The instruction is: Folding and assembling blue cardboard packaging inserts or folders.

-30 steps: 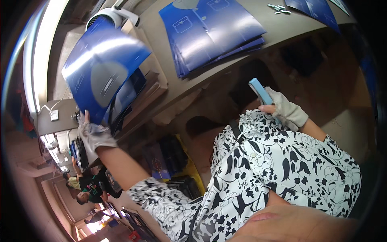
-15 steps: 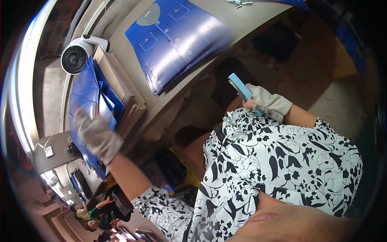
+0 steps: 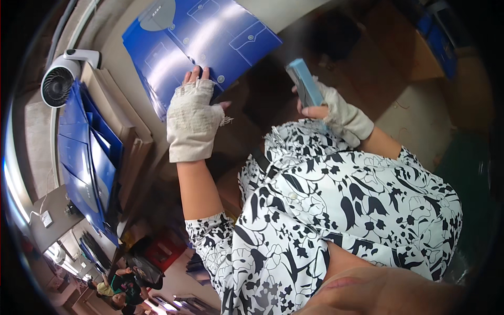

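A stack of glossy blue printed sheets [image 3: 210, 31], patterned with pockets and buttons, lies on the table at the top. My left hand [image 3: 194, 118], in a pale fingerless glove, reaches the stack's near edge. Its bare fingertips rest on the top sheet, and the thumb stands off to the side. My right hand [image 3: 341, 113], gloved likewise, is closed around a light blue stapler [image 3: 306, 79]. The stapler is tilted up in front of my body, apart from the sheets. Part of its grip is hidden by the fingers.
At the left, folded blue pieces [image 3: 86, 152] lean in a heap beside brown cardboard [image 3: 113, 100]. A small white fan [image 3: 59, 84] stands behind them. At the lower left, people [image 3: 123, 286] sit in the background. A cardboard box [image 3: 415, 47] is at the upper right.
My left hand has moved right from the heap of folded blue pieces to the stack of sheets. The stapler has risen slightly in my right hand. The whole view has shifted.
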`<state>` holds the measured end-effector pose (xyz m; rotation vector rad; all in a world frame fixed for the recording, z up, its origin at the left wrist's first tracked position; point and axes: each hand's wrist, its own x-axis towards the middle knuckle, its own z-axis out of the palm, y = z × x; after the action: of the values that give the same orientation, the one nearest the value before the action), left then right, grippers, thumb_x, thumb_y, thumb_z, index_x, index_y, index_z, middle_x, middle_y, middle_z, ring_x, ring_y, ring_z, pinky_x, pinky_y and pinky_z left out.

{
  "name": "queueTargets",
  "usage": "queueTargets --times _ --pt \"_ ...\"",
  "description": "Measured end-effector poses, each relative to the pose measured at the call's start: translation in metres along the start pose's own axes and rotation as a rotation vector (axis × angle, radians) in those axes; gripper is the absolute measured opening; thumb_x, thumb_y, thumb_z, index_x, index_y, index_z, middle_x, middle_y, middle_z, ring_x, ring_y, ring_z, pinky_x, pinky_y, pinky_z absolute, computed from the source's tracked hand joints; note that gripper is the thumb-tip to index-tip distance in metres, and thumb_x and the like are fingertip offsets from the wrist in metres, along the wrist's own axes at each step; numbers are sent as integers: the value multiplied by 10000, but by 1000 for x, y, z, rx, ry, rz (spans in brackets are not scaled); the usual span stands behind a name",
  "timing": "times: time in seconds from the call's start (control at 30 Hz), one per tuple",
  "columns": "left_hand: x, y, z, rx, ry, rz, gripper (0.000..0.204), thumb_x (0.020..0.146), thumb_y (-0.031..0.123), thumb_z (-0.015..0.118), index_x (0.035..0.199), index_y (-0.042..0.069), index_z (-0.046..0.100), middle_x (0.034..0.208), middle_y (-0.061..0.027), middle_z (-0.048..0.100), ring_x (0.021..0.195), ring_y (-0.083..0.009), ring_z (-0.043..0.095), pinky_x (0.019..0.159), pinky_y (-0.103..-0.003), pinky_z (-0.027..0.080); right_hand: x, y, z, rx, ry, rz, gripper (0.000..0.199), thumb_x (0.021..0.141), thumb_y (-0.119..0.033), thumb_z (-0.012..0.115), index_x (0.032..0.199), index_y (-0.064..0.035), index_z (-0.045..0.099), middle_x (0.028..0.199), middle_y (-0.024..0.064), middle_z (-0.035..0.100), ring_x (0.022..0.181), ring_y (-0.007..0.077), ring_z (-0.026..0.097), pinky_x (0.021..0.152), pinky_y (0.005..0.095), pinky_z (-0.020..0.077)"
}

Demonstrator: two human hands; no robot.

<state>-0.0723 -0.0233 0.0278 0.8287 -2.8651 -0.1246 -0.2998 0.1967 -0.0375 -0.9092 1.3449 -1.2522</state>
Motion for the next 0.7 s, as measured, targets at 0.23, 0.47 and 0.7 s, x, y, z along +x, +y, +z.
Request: queueTargets --times 0.23,0.47,0.7 --pt "-25 13 8 -128 174 -24 703 681 128 794 1334 80 535 1321 -131 580 1268 -298 518 1061 -436 398 40 -31 17 113 -17 -187 599 781 -9 685 1341 28 474 1198 96 529 1045 190 583 884 335 497" --pt "-46 3 14 -60 343 -83 552 676 112 796 1206 96 642 1246 -96 638 1222 -287 560 1024 -426 429 50 -30 5 114 65 -129 593 771 -12 717 1327 -28 509 1259 92 560 1046 186 607 817 309 539" --pt "-54 3 20 -171 404 -121 533 647 93 824 1155 80 666 1207 -101 658 1192 -275 584 1000 -396 453 52 -27 6 94 137 -195 553 783 -17 693 1311 -32 529 1195 106 604 1013 179 623 811 294 543"
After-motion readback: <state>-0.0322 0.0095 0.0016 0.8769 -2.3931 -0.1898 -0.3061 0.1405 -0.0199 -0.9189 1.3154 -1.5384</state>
